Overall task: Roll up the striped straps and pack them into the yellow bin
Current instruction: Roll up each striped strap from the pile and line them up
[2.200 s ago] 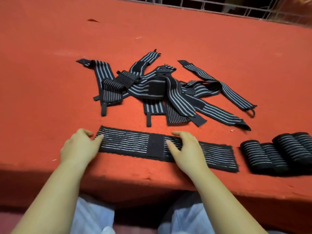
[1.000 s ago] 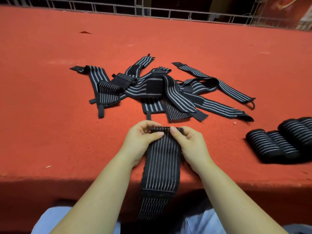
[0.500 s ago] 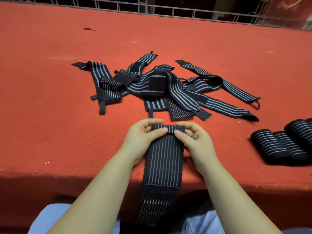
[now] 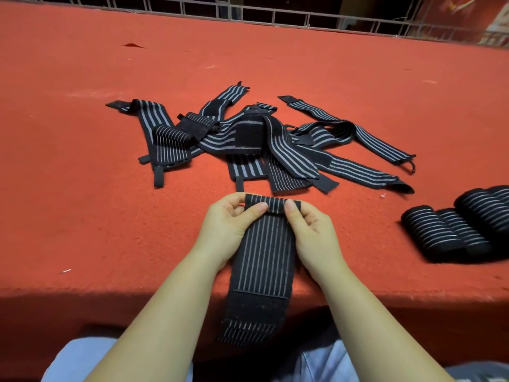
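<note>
Two hands are working one striped strap (image 4: pixel 264 252) right at the near edge of the red desk (image 4: pixel 82 221). The left hand (image 4: pixel 224 230) and right hand (image 4: pixel 314 235) each pinch a side of the strap's far end, thumbs on top and fingers curled behind, where it's folded over into a small tight roll. The rest of that strap runs flat back toward the person, goes over the desk edge and hangs down in front of their lap, dark velcro patch near the bottom.

Just beyond the hands sits a messy pile of loose straps (image 4: pixel 261 142), overlapping each other; its nearest ends lie close to the fingertips. Off to the right, near the frame edge, are the finished rolls (image 4: pixel 454 227), lying side by side and touching; looks like three or four, hard to say since they're cut off.

Plenty of bare red surface to the left and past the pile. A metal railing (image 4: pixel 275 15) runs along the far edge.
</note>
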